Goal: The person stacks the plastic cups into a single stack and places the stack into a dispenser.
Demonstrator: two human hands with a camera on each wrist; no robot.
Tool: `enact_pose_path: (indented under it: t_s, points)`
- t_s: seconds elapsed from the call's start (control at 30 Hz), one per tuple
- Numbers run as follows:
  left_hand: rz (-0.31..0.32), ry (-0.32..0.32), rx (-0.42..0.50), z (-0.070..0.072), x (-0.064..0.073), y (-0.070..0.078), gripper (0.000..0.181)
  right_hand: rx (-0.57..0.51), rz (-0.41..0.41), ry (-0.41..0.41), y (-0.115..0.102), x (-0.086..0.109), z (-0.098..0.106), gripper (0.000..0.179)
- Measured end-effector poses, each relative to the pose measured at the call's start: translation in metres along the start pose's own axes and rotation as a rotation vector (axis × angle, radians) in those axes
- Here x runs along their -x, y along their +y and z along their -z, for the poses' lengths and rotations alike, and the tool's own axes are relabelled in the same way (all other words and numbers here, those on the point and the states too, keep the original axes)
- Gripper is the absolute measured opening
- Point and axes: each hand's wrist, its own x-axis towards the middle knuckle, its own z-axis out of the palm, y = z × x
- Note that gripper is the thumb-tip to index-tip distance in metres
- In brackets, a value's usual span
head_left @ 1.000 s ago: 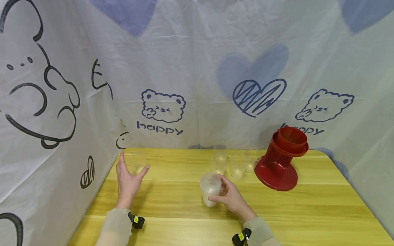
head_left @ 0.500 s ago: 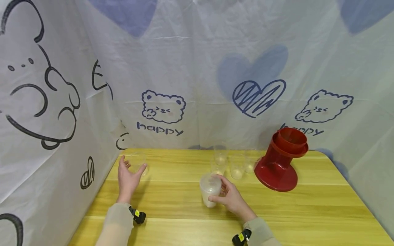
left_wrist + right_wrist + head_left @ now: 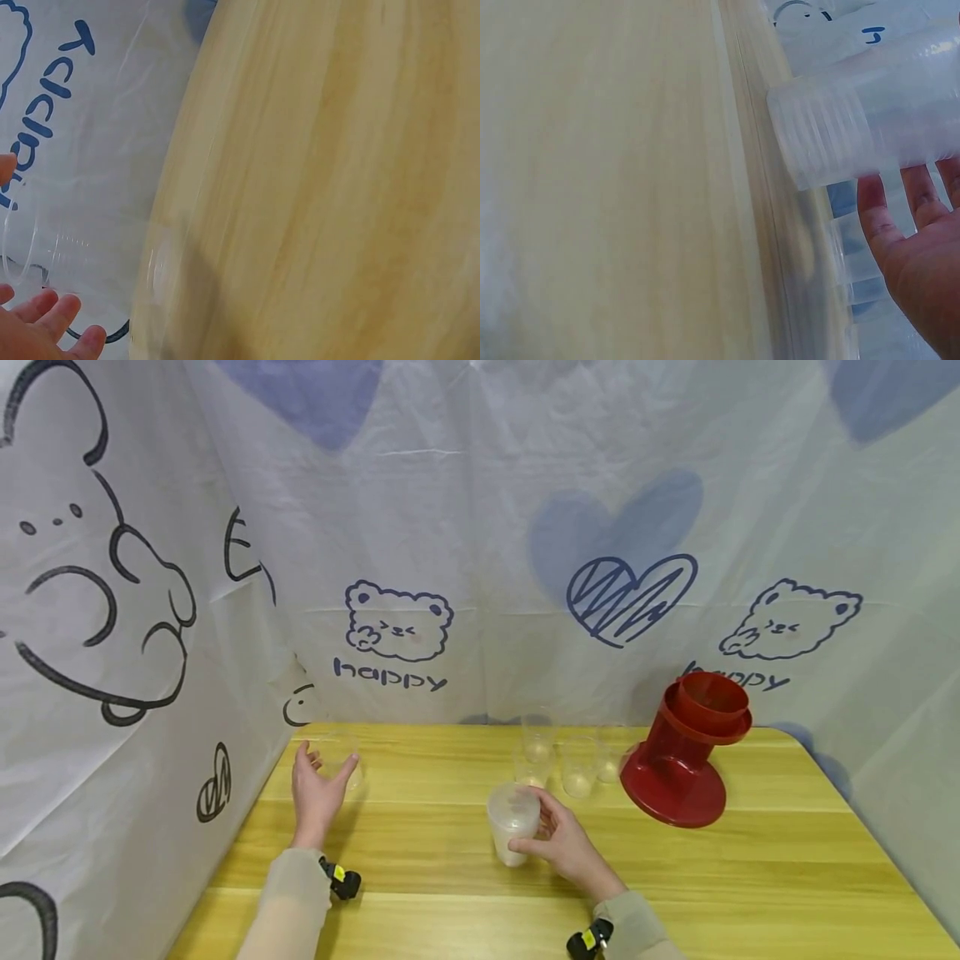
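Observation:
My left hand [image 3: 317,797] is at the back left of the table, thumb and fingers spread around a clear plastic cup [image 3: 90,255]. In the left wrist view the fingertips lie close along one side of the cup and the thumb near its rim; whether they touch is hard to tell. Near the middle of the table, my right hand [image 3: 566,842] grips an upright stack of nested clear plastic cups [image 3: 512,822] from its right side. The right wrist view shows the many rims of that stack [image 3: 825,135] beyond the curled fingers.
Several clear plastic cups [image 3: 577,768] stand behind the right hand, toward the back of the wooden table [image 3: 420,910]. A red stand with a round base [image 3: 678,785] and tube-shaped top is to their right. Printed cloth [image 3: 480,527] hangs behind and at both sides.
My left hand has shifted slightly right and toward me, and its thumb and fingers have drawn a little closer around the cup. The right hand and its stack stay in place.

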Motion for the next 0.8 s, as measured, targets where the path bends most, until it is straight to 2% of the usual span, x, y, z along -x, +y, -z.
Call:
enact_pose_path:
  t_s: [0.37,0.8]
  points:
    - [0.011,0.001,-0.026,-0.0002,-0.0039,-0.0028,0.091,0.018,0.015,0.0,-0.0002,-0.0001,0.0005,0.073]
    - [0.002,-0.007,-0.006,-0.0012,-0.0061,-0.0051,0.089,0.03,0.016,0.003,-0.0007,0.0002,0.0011,0.072]
